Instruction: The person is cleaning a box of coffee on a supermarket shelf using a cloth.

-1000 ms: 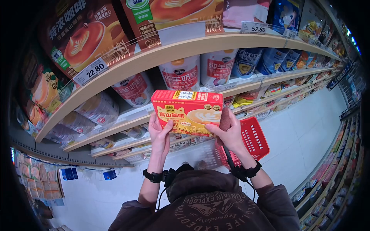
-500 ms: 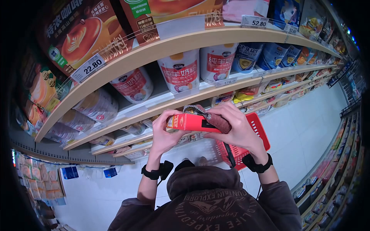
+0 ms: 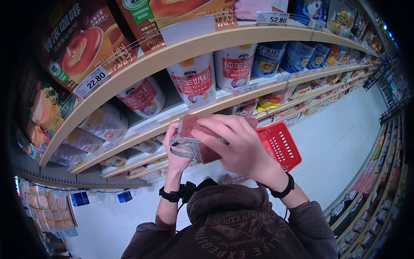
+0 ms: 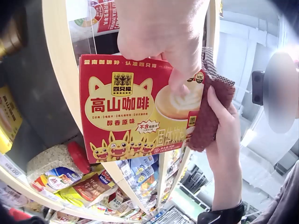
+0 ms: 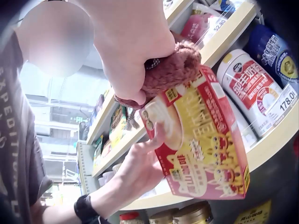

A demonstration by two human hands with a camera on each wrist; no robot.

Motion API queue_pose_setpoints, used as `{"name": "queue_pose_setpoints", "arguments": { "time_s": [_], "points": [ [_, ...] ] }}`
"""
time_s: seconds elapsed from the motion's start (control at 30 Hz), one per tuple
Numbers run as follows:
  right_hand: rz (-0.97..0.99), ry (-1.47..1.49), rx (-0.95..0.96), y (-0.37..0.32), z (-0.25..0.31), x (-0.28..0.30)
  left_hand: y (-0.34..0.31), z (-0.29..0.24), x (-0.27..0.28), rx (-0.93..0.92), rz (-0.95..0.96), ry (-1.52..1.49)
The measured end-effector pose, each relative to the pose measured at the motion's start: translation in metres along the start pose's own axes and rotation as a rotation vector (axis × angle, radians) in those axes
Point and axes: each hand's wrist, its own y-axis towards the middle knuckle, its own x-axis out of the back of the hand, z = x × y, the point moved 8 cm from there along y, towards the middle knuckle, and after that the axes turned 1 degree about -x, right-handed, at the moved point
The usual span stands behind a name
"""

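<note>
A red and yellow coffee box (image 4: 121, 107) is gripped by my left hand (image 4: 161, 35), thumb on its printed front. My right hand (image 3: 235, 146) holds a fuzzy brown cloth (image 3: 211, 123) with a black-and-white checked trim (image 3: 189, 149). In the left wrist view the cloth lies against one end of the box, with right-hand fingers spread along it. From the right wrist, the same box (image 5: 201, 140) shows below the bunched cloth (image 5: 173, 70), and the left hand (image 5: 138, 163) is at its side. In the head view, cloth and right hand hide the box; the left hand (image 3: 177, 157) shows partly.
A curved shelf unit (image 3: 172, 43) stands in front, holding large coffee boxes (image 3: 86, 47) and white-and-red milk powder cans (image 3: 194, 82). A red shopping basket (image 3: 284, 146) is on the floor to the right. More shelves (image 3: 375, 203) line the far right side.
The box has turned from front-on, through end-on, to hidden behind the cloth in the head view. The right hand has moved with the cloth over the box's upper side, leftward.
</note>
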Motion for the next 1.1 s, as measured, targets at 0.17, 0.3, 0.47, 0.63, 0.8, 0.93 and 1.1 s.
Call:
{"name": "queue_pose_setpoints", "arguments": {
  "time_s": [0.17,0.3,0.47,0.63,0.8,0.93,1.1],
  "points": [
    [0.115,-0.048,-0.029,-0.008,-0.004,0.003,-0.004,0.005,0.017,-0.092,0.009,-0.107],
    [0.171,-0.061,-0.078,-0.023,-0.028,0.013,-0.007,0.018,0.036,-0.028,-0.103,-0.165],
    [0.133,-0.028,-0.026,-0.012,-0.01,-0.005,-0.004,0.014,0.02,-0.052,0.031,-0.172],
    [0.013,0.011,0.055,-0.001,0.012,-0.016,-0.005,0.015,0.016,-0.035,0.029,-0.11],
    [0.158,-0.024,-0.003,-0.015,-0.011,0.006,-0.006,0.014,0.039,-0.004,-0.064,-0.244],
    [0.133,-0.042,-0.065,-0.024,-0.03,0.016,-0.005,0.01,0.049,-0.016,-0.083,-0.2],
    [0.074,-0.121,-0.089,-0.014,-0.018,0.008,-0.001,0.01,0.041,-0.019,-0.066,-0.2]
  ]
}}
